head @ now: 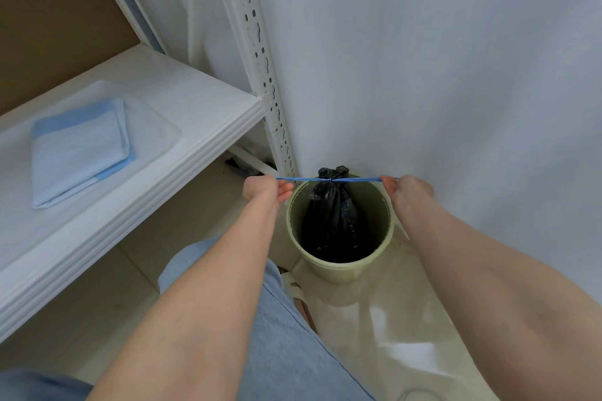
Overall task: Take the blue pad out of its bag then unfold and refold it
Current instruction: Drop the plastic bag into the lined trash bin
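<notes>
The left grip point(265, 187) pinches one end of a blue drawstring point(306, 178). The right grip point(407, 187) pinches the other end. Both are clenched on the string, and it runs taut and level between them.

At its middle the drawstring cinches the neck of a black bag point(335, 215), whose gathered top sticks up just above the string. The bag stands inside a pale green bin point(329, 268), its lower part down in the bin and its neck above the far rim. The bin sits on a glossy cream floor point(391, 319), close to a white wall point(423, 58).

The blue pad point(78, 146) lies folded flat on a white shelf point(202, 98) to the left, well apart from both grips and touched by neither. Its edges show a darker blue band. A clear bag point(153, 127) lies flat on the shelf around it; whether the pad is inside it or on top of it I cannot tell.

A white slotted post point(260, 58) stands at the shelf's corner, just left of the bin. A leg in light blue denim point(283, 335) shows between the forearms, and a pale sandal point(293, 286) rests on the floor just beside the bin.
</notes>
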{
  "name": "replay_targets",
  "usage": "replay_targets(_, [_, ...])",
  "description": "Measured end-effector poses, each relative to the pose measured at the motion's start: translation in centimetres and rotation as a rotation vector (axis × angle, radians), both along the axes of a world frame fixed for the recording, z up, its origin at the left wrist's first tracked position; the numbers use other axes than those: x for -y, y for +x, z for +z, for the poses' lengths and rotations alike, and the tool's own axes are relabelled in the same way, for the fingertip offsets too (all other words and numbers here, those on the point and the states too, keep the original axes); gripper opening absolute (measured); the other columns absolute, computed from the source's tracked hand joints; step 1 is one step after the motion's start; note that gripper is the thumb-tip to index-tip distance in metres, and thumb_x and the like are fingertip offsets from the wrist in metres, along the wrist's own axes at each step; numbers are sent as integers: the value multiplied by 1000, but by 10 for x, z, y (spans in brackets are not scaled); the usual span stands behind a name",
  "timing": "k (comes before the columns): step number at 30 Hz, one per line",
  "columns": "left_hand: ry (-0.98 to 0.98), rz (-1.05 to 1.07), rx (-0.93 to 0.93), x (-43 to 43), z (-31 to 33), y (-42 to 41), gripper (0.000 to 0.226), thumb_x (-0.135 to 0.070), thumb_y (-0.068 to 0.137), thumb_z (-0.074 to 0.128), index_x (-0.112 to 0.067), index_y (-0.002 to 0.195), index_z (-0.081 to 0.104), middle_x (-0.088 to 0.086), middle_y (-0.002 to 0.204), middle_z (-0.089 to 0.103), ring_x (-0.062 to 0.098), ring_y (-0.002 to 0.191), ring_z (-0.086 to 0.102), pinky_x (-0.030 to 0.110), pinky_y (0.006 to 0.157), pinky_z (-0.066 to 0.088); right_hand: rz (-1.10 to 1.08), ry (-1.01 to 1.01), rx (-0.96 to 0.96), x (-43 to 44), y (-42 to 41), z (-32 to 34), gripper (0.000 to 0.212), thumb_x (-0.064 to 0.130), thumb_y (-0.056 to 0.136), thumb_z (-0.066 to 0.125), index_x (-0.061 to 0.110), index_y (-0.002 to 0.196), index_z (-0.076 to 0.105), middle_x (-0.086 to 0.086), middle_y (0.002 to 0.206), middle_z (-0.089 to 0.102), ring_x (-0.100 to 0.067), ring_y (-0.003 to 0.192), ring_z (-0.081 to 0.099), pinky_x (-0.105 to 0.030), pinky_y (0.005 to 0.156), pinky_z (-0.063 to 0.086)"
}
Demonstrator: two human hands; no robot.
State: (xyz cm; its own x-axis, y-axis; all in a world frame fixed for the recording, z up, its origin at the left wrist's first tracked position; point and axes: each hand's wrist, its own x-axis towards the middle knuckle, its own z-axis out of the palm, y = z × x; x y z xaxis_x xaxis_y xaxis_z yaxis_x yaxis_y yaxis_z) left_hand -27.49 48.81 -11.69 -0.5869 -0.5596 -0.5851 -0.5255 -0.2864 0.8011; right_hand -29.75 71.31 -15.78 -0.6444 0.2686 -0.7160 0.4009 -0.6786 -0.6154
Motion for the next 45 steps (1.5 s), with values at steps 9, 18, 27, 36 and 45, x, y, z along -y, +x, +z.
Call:
replay_targets(9, [72,-95,17,-11,-22,-12,13,-9,96,46,-8,89,57,2,70,59,12,57,51,28,57,50,101,85,76,16,-9,-7,20,14,92,61,11,76,50,-4,68,46,-11,54,43,-20,46,44])
replay_targets(18, [377,-272,49,-39,-36,-4,17,-30,88,66,-14,87,60,-7,67,59,0,35,50,12,36,39,362,-42,210,44,0,-20,32,21,84,73,16,67,46,5,62,33,-5,46,27,-14,35,19])
replay_targets(27, [337,-200,-26,-49,-28,-10,30,-3,100,34,-8,76,52,6,71,51,14,64,55,18,44,52,178,-91,43,55,-12,-16,26,4,97,52,-2,72,54,-9,59,63,-15,37,61,-19,37,51])
replay_targets(36, [200,-203,-12,-56,-38,-16,35,9,95,30,-7,72,51,5,64,43,13,55,45,14,37,48,81,-3,57,50,-12,-18,14,-1,94,55,-5,81,54,-11,69,58,-21,57,61,-20,40,53])
replay_targets(45, [305,-339,73,-53,-38,-17,31,-2,99,38,0,130,42,26,130,44,32,114,54,38,100,43,521,285,71,63,-21,-22,9,-2,90,53,5,95,53,-10,81,51,-16,69,55,-19,60,54])
